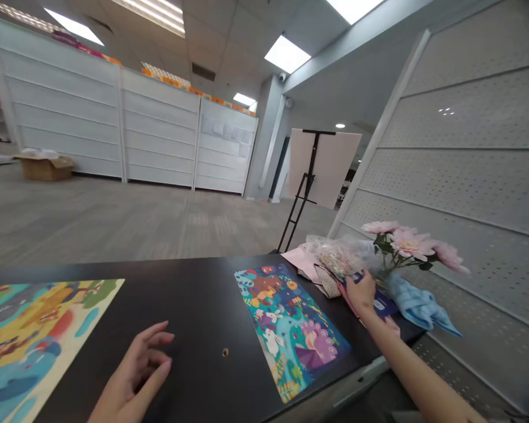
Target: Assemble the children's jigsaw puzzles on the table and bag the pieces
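Note:
My left hand (134,376) hovers over the dark table, fingers loosely bent and apart, holding nothing. It is between two colourful illustrated sheets. The animal picture (291,329), with rabbits and a purple peacock, lies flat to its right. A yellow and blue picture (48,346) is at the left edge. My right hand (362,294) reaches into the pile at the table's right end, its fingers bent together over a dark blue flat item (382,302). What its fingertips grip is hidden. Around it are a clear plastic bag (337,254) and a woven pouch (327,282).
Pink flowers (412,242) stand in a vase beside a light blue cloth (423,302) at the table's (180,294) right end. A white perforated panel (458,158) rises on the right. Beyond the table stand an easel (311,170) and a cardboard box (46,167).

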Available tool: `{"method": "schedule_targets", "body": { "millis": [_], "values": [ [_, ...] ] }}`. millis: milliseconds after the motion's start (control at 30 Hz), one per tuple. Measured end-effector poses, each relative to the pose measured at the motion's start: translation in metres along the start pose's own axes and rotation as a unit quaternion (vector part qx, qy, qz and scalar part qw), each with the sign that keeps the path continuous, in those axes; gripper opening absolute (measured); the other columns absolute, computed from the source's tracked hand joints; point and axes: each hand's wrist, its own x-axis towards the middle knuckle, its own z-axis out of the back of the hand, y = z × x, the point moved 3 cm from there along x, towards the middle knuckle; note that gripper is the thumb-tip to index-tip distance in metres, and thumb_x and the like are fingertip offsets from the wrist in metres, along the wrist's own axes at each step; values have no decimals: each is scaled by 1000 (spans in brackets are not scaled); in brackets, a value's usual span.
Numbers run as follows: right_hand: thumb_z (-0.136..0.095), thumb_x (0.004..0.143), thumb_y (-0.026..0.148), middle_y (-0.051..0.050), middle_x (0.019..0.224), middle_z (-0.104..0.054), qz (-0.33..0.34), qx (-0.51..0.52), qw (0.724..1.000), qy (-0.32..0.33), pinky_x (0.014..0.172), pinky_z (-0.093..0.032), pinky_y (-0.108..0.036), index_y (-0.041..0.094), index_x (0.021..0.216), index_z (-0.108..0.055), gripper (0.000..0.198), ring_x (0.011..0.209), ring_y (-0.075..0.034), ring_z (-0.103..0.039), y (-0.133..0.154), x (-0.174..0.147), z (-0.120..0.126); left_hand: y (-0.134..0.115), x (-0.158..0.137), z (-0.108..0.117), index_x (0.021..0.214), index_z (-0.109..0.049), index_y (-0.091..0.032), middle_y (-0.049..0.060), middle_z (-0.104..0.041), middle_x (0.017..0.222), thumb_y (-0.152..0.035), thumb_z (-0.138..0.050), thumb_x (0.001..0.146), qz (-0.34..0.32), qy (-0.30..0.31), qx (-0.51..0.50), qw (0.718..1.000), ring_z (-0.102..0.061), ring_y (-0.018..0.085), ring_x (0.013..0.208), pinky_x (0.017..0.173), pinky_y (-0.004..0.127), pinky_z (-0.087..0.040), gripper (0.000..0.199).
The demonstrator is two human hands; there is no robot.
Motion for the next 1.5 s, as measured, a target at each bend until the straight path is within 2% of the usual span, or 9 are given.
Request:
{"method": "schedule_targets", "body": {
  "millis": [100,200,500,733,833,933,1167,1300,1500],
  "values": [
    [-63,87,47,-12,132,-67,90,13,985,144,107,-48,-42,20,123,-71,45,126,-29,-60,10,-69,2,2,2,0,134,-49,-27,7,-64,114,-55,-61,92,-12,52,30,998,-66,19,80,71,29,-57,52],
    [-53,92,57,-4,152,-53,214,-42,918,331,117,-36,-50,34,140,-59,53,142,-28,-46,27,-152,10,-1,1,-1,132,-51,-26,7,-65,112,-48,-58,93,-21,79,74,994,-66,19,79,72,32,-57,45],
    [-41,97,59,-11,154,-49,227,-119,922,290,115,-33,-60,31,146,-54,57,145,-34,-42,119,-235,13,-53,-25,-18,117,-67,-27,8,-63,130,-15,-58,84,-178,214,239,930,-58,26,122,107,42,-47,36],
    [-51,91,65,-4,160,-41,307,30,858,411,120,-20,-63,40,147,-49,61,150,-33,-32,157,-221,-4,-36,-11,11,135,-58,-28,10,-50,152,-17,-55,89,-150,162,355,908,-39,30,145,117,55,-34,48],
    [-58,87,60,-9,155,-49,260,38,913,311,120,-21,-63,32,143,-56,62,148,-36,-36,140,-183,-16,-28,-6,22,137,-59,-30,8,-46,157,-21,-56,90,-115,169,421,884,-32,32,149,118,60,-28,48],
    [-40,96,50,-13,133,-68,190,91,953,216,113,-42,-49,24,122,-73,48,128,-30,-60,117,-161,-28,-22,-3,19,129,-65,-32,7,-52,152,-26,-62,87,-99,181,462,862,-34,37,148,116,62,-27,42],
    [-51,91,46,-10,118,-75,214,134,930,266,103,-52,-42,24,106,-77,37,113,-29,-69,113,-185,-28,-32,-11,1,129,-65,-31,12,-64,133,-31,-69,82,-135,227,452,852,-54,38,128,106,54,-40,47],
    [-52,89,43,-12,124,-73,196,120,938,258,107,-49,-45,22,108,-77,38,120,-30,-65,111,-186,-30,-39,-28,12,121,-67,-32,6,-66,124,-29,-75,77,-188,314,364,857,-61,29,112,97,38,-48,45],
    [-50,87,44,-12,120,-75,180,120,940,264,103,-52,-46,21,109,-77,41,114,-31,-69,104,-181,-39,-15,-36,34,122,-69,-32,8,-67,130,-47,-74,84,-235,293,335,864,-61,29,117,99,35,-46,40]
  ]
}}
